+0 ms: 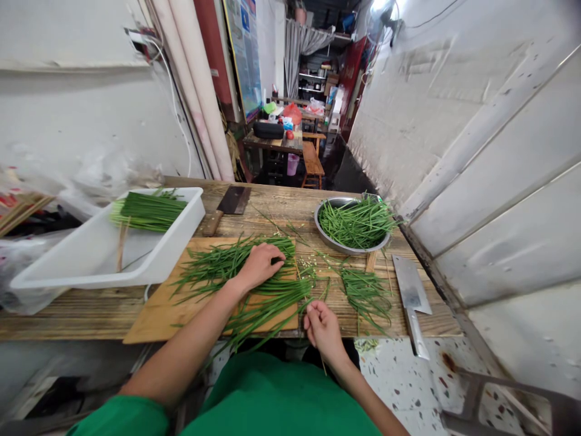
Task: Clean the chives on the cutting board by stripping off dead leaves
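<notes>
Long green stalks (pixel 270 303) lie across the wooden board (pixel 157 315) at the centre of the frame, gathered in loose bunches with their pale ends toward the right, probably so those ends stay lined up near the board's edge and within easy reach. The person's left hand (pixel 262 264) rests over the upper bunch, seemingly to steady it; its fingers bend together with a small gap at the thumb, and one cannot tell whether they grip any stalks.

At lower centre, the right hand (pixel 321 324) is just beside the ends of the lower bunch, fingers curled in toward the thumb; whether they pinch a stalk cannot be told. To the right lies a smaller pile (pixel 365 293), with a cleaver (pixel 412 290) beyond it, apart from both hands, perhaps to leave room for them. Above the pile, a metal bowl (pixel 330 241) holds more greens, likely to keep them off the tabletop (pixel 272 197).
</notes>
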`<action>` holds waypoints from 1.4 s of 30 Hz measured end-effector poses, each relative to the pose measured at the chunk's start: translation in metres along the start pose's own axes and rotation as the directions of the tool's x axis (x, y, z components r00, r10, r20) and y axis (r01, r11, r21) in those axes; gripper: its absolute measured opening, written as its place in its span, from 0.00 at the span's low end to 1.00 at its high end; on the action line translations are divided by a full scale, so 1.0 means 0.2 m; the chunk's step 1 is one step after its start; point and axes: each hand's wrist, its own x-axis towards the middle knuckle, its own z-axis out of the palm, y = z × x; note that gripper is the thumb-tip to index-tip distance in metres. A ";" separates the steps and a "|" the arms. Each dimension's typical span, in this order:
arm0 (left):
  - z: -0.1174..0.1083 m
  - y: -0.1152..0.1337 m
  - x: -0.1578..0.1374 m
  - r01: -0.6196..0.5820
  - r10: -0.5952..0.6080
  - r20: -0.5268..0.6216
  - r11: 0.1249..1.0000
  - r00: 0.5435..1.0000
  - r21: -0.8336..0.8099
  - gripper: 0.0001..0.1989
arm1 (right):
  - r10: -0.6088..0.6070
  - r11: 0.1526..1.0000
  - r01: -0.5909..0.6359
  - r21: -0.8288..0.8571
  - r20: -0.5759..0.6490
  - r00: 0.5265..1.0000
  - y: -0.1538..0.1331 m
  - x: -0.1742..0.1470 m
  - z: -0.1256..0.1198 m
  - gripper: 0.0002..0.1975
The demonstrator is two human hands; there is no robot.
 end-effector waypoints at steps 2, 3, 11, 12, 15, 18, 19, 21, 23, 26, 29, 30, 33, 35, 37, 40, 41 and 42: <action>0.01 0.00 0.00 0.065 -0.066 -0.013 0.997 0.998 -0.049 0.08 | -0.002 1.000 0.002 -0.007 -0.001 1.000 0.00 0.00 0.00 0.17; 0.01 0.00 0.00 0.088 -0.089 -0.009 0.994 0.996 -0.072 0.08 | -0.005 1.000 0.005 -0.011 -0.002 1.000 0.00 0.00 0.00 0.17; 0.02 0.00 0.02 0.055 -0.054 0.087 0.998 0.995 -0.008 0.09 | -0.003 1.000 0.003 -0.022 -0.008 1.000 -0.01 0.00 0.00 0.18; 0.02 0.00 0.03 0.012 -0.015 0.114 0.999 0.993 0.030 0.10 | -0.004 1.000 0.004 -0.022 -0.009 1.000 -0.01 0.00 0.00 0.18; 0.02 -0.01 0.03 -0.060 0.043 0.163 0.993 0.986 0.104 0.08 | -0.009 1.000 0.009 -0.021 -0.009 1.000 -0.02 0.00 0.00 0.18; 0.02 -0.01 0.03 -0.052 0.037 0.155 0.994 0.987 0.097 0.06 | -0.009 1.000 0.009 -0.014 -0.007 1.000 -0.01 0.00 0.00 0.18; 0.02 -0.01 0.03 -0.045 0.032 0.150 0.995 0.988 0.087 0.06 | -0.009 1.000 0.008 -0.013 -0.006 1.000 -0.01 0.00 0.00 0.18; 0.02 0.00 0.03 -0.034 0.023 0.147 0.997 0.989 0.073 0.07 | -0.011 1.000 0.011 -0.014 -0.003 1.000 -0.01 0.00 0.00 0.18; 0.01 0.01 0.03 -0.024 0.016 0.139 0.998 0.990 0.061 0.08 | -0.011 1.000 0.011 -0.012 0.000 1.000 0.00 0.00 0.00 0.18; -0.01 0.04 0.02 0.019 -0.022 0.097 0.999 0.995 0.030 0.09 | -0.012 1.000 0.012 -0.005 0.001 1.000 0.00 0.00 0.00 0.18; -0.01 0.04 0.03 0.086 -0.085 0.037 0.996 0.996 -0.014 0.07 | -0.012 1.000 0.012 -0.005 0.006 1.000 0.00 0.00 0.00 0.17; -0.01 0.04 0.03 0.102 -0.101 0.025 0.994 0.995 -0.035 0.06 | -0.011 1.000 0.011 -0.006 0.006 1.000 -0.01 0.00 0.00 0.17; 0.00 0.02 0.04 0.125 -0.121 0.031 0.983 0.992 -0.137 0.06 | -0.009 1.000 0.009 -0.013 0.003 1.000 -0.02 0.00 0.00 0.18; 0.01 0.01 0.05 0.127 -0.119 0.052 0.973 0.991 -0.191 0.06 | -0.007 1.000 0.007 -0.014 0.006 1.000 -0.01 0.00 0.00 0.18; 0.02 0.00 0.05 0.129 -0.117 0.067 0.970 0.991 -0.204 0.07 | -0.004 1.000 0.004 -0.012 0.011 1.000 -0.01 0.00 0.00 0.18; 0.03 0.00 0.05 0.152 -0.141 0.064 0.967 0.988 -0.207 0.10 | -0.001 1.000 0.001 -0.001 0.024 1.000 0.00 0.00 -0.01 0.17; 0.03 0.00 0.05 0.160 -0.152 0.055 0.964 0.987 -0.213 0.11 | -0.001 1.000 0.001 0.003 0.026 1.000 0.00 0.00 -0.01 0.17; 0.03 -0.01 0.05 0.166 -0.160 0.044 0.962 0.986 -0.218 0.12 | -0.002 1.000 0.002 0.007 0.027 1.000 0.01 0.00 -0.01 0.17</action>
